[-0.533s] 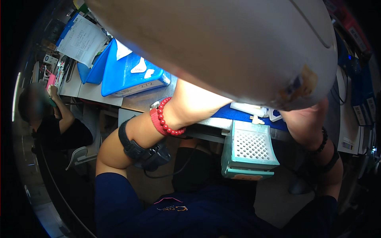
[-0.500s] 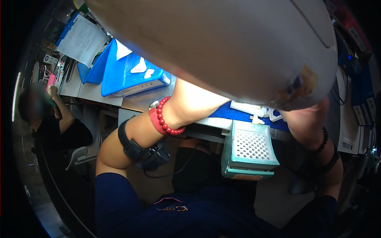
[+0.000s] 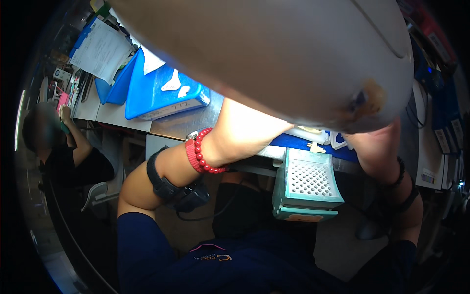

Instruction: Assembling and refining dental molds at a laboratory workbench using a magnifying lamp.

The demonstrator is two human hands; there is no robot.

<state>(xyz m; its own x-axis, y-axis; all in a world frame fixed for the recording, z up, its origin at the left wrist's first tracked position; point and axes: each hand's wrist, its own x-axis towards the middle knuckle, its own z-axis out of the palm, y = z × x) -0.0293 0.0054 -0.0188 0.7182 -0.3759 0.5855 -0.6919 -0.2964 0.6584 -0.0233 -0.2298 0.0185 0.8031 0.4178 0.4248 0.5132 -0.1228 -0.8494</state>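
A large pale lamp head (image 3: pixel 274 59) covers the upper middle of the view and hides the fingers of both hands. My left hand (image 3: pixel 249 128) reaches in under it, brightly lit, with a red bead bracelet at the wrist. My right hand (image 3: pixel 377 149) goes under the lamp's right end. Whatever either hand holds is hidden. Between the hands, on a blue mat (image 3: pixel 293 142), lie a whitish piece (image 3: pixel 313 134), a small cream-coloured piece (image 3: pixel 317 147) and a white angular frame (image 3: pixel 338 140), partly covered by the lamp or hand.
A pale green box (image 3: pixel 311 181) with a perforated top sits at the table's front edge. To the left stand a blue bin (image 3: pixel 159 95) with white labels and a clipboard with paper (image 3: pixel 102 51). A person (image 3: pixel 68 142) sits far left. Blue binders (image 3: pixel 448 132) stand at the right.
My left hand and wrist have shifted slightly right and down. My right hand has moved only a little, and the lamp's edge appears slightly higher and further left.
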